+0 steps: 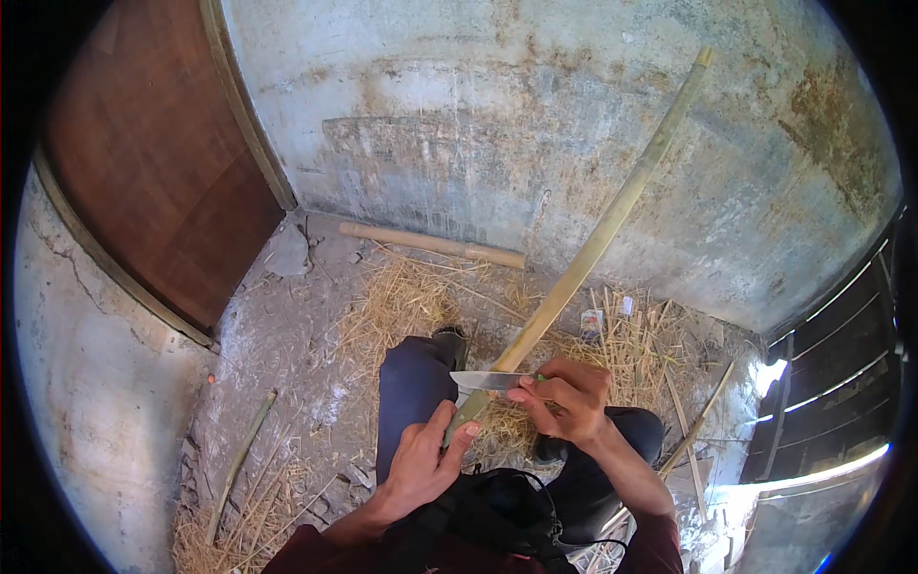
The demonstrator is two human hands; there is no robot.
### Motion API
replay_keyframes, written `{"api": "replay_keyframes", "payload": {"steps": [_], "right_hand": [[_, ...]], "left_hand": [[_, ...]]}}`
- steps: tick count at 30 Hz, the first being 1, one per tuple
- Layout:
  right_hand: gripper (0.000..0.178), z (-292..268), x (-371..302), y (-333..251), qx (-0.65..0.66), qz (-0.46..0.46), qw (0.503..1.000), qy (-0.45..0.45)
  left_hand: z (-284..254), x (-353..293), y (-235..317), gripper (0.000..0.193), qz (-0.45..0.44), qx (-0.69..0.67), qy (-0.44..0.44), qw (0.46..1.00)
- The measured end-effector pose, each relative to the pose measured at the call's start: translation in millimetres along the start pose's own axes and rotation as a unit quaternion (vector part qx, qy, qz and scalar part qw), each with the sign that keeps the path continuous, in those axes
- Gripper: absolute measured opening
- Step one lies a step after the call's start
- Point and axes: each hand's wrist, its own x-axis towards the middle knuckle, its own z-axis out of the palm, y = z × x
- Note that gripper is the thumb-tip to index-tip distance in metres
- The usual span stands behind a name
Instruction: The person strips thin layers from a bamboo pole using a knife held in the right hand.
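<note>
A long bamboo pole (598, 239) runs from my lap up and to the right, its far end in front of the stained wall. My left hand (426, 461) is closed around its greenish near end, thumb along the side. In my right hand (571, 397) is a knife (485, 380), its blade pointing left and lying across the pole just beyond my left hand. The green knife handle is mostly hidden by my fingers. Whether the edge bites into the bamboo cannot be told.
A thicker bamboo piece (435, 243) lies along the wall (430, 105). Straw (406, 301) is scattered over the floor, with a green stick (239, 464) at the left and thin poles (703, 421) at the right. A brown door (163, 163) stands at the left.
</note>
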Motion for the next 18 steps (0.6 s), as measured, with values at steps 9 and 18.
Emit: {"api": "replay_keyframes", "payload": {"steps": [9, 18], "right_hand": [[0.027, 0.5, -4.0, 3.0, -0.029, -0.019, 0.999, 0.002], [0.025, 3.3, -1.5, 5.5, -0.038, -0.033, 0.999, 0.02]], "left_hand": [[-0.4, -1.4, -3.7, 0.029, 0.006, 0.02, -0.002, 1.0], [0.1, -1.2, -2.0, 0.031, -0.021, -0.011, 0.013, 1.0]]}}
